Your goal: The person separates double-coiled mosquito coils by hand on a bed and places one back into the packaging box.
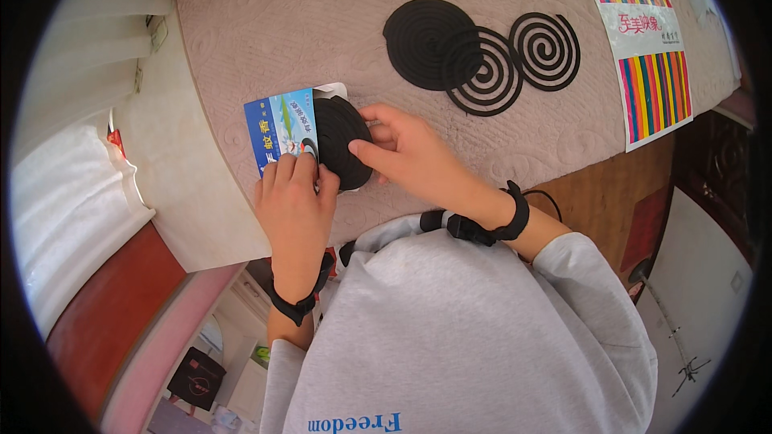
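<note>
A stack of black mosquito coils [342, 141] sits partly inside a blue printed cardboard box [274, 123], its rounded end sticking out of the open side. My left hand [295, 187] grips the lower part of the box, thumb near its opening. With thumb and fingers, my right hand [392, 141] pinches the outer edge of the coils. Farther up on the quilted cover lie a dense round black coil [422, 42], a loosely wound coil [503, 93] partly overlapping it, and another separated coil [575, 51] to the right.
The quilted beige cover [289, 24] spreads under everything. A white plastic bag with coloured stripes [657, 96] lies at its right side. A white curtain [78, 150] hangs at the left. Below the cover's right edge shows a brown wooden floor [588, 208].
</note>
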The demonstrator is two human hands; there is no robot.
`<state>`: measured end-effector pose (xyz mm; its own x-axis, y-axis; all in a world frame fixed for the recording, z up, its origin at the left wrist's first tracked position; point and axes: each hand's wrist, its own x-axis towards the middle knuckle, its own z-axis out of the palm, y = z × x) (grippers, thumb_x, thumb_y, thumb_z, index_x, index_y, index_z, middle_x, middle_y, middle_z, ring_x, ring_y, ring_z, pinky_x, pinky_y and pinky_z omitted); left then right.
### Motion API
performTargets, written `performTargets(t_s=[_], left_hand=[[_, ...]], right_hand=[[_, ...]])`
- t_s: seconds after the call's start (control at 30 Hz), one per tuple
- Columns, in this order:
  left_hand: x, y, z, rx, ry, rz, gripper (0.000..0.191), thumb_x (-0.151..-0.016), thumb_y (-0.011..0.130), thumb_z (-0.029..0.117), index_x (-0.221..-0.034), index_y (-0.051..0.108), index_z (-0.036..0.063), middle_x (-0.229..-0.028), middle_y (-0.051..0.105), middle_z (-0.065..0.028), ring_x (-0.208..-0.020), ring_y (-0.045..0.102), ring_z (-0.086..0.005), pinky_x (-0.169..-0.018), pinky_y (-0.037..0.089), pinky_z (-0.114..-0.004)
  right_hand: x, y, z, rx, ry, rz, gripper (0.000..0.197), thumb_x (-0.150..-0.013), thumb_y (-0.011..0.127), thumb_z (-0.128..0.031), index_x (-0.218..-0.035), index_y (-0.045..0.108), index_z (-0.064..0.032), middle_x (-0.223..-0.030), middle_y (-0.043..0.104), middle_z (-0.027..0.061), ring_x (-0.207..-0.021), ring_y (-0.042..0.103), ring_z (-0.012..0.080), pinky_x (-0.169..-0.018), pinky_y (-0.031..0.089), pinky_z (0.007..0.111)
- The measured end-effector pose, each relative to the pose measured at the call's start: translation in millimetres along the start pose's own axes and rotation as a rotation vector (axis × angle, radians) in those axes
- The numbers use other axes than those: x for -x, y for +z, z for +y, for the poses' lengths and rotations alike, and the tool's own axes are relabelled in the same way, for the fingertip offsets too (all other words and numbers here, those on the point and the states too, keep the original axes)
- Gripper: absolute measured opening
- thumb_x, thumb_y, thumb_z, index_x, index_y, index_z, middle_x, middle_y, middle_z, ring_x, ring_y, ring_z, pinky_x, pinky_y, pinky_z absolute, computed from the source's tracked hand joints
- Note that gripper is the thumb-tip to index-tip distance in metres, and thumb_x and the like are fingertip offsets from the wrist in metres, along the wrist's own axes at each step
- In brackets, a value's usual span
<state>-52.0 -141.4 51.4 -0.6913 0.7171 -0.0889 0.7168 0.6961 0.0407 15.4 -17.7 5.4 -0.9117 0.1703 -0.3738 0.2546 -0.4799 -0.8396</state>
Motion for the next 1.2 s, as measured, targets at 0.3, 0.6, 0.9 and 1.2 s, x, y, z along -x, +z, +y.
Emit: performTargets(t_s=[0.3, 0.6, 0.9, 1.2], left_hand=[[-1.9, 3.8, 2.2, -0.011, 0.006, -0.037, 0.008, -0.064, 0.052, 0.012, -0.064, 0.049, 0.0047, -0.061, 0.045, -0.0061, -0.061, 0.044, -0.0216, -0.053, 0.034, -0.032], [-2.6, 5.0, 1.5, 0.020, -0.021, -0.063, 0.010, -0.064, 0.052, 0.010, -0.070, 0.051, 0.0028, -0.070, 0.047, -0.0073, -0.067, 0.045, -0.0221, -0.056, 0.037, -0.032], [-1.4, 11.9, -0.2, 0.070, 0.002, 0.004, 0.010, -0.064, 0.053, 0.008, -0.061, 0.046, 0.0014, -0.072, 0.045, -0.0062, -0.066, 0.045, -0.0223, -0.056, 0.038, -0.033], [-0.7, 12.5, -1.5, 0.061, 0.025, 0.041, 0.009, -0.062, 0.053, 0.008, -0.062, 0.047, 0.0014, -0.072, 0.046, -0.0062, -0.067, 0.045, -0.0221, -0.056, 0.038, -0.033]], right_hand=[[-4.0, 2.9, 10.6, 0.450, -0.268, 0.075, 0.023, -0.071, 0.047, -0.009, -0.090, 0.043, 0.0038, -0.063, 0.053, 0.0152, -0.055, 0.051, 0.0259, -0.048, 0.040, 0.031], [-8.6, 0.8, 3.0, 0.475, -0.196, 0.033, 0.027, -0.070, 0.047, -0.007, -0.093, 0.043, 0.0053, -0.065, 0.053, 0.0155, -0.060, 0.053, 0.0270, -0.052, 0.041, 0.033], [-16.5, 9.4, 10.7, 0.628, -0.229, -0.011, 0.032, -0.069, 0.046, -0.004, -0.100, 0.044, 0.0035, -0.076, 0.053, 0.0169, -0.066, 0.053, 0.0256, -0.057, 0.041, 0.031], [-22.9, 3.1, 12.0, 0.815, -0.294, -0.081, 0.037, -0.069, 0.047, -0.012, -0.106, 0.043, -0.0062, -0.066, 0.052, 0.0151, -0.060, 0.051, 0.0285, -0.052, 0.040, 0.035]])
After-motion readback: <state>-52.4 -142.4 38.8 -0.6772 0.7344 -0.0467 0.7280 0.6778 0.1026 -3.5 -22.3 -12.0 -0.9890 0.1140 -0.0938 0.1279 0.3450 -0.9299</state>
